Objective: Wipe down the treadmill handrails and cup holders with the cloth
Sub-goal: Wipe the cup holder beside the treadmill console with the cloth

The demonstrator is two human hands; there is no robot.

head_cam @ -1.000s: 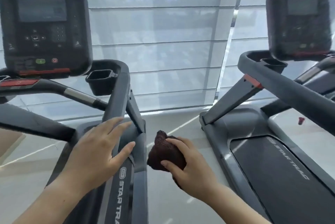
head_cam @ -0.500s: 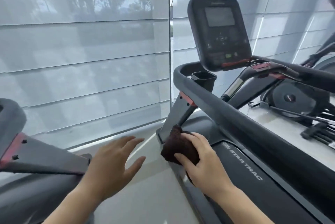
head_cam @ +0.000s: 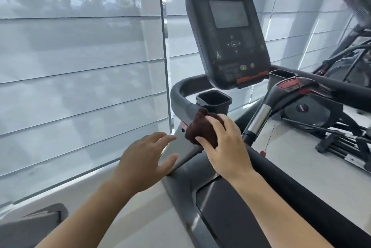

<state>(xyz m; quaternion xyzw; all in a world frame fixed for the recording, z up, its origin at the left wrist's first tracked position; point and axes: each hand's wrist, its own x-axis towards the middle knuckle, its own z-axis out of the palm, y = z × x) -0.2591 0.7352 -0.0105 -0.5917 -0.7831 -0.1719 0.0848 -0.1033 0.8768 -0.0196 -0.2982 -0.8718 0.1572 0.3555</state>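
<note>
Cloth (head_cam: 201, 130) was bunched soft and light, clamped in right hand (head_cam: 222, 143), pressed on left handrail (head_cam: 281, 183) just below cup holder (head_cam: 213, 100); left hand (head_cam: 144, 159) was spread, nothing held; cloth judged best gripped as a wad.

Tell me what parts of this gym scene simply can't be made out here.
- Head view: the black padded handrail beneath the bunched dark brown cloth, covered by cloth and right hand.
- Square black cup holder: its bottom is lost in shadow.
- Dark console panel: button labels too small.
- Black machine at right: cut off by the frame edge.
</note>
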